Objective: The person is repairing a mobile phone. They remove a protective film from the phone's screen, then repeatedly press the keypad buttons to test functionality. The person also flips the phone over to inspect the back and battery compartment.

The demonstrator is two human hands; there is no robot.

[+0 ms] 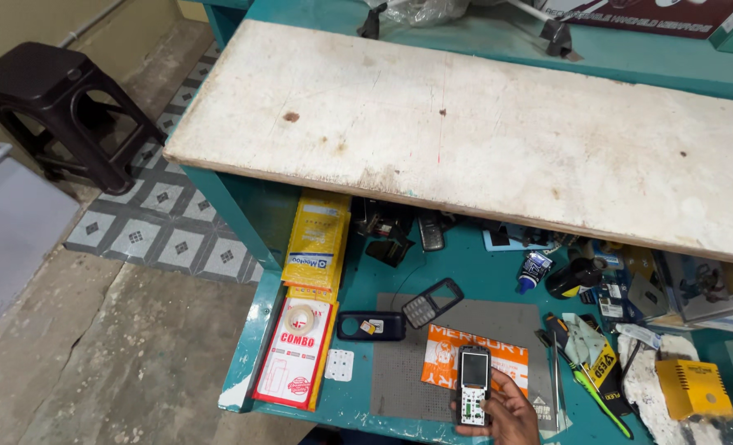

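Right hand (510,404) grips an opened keypad phone (473,386) over an orange packet (444,358); yellow padded envelopes (317,239) lie left, probably plastic-wrapped.

The white plank (482,124) hides the back of the teal bench (482,284) and the clutter there, while the hand (510,408) holding the small phone (473,386) is cut off by the bottom edge.
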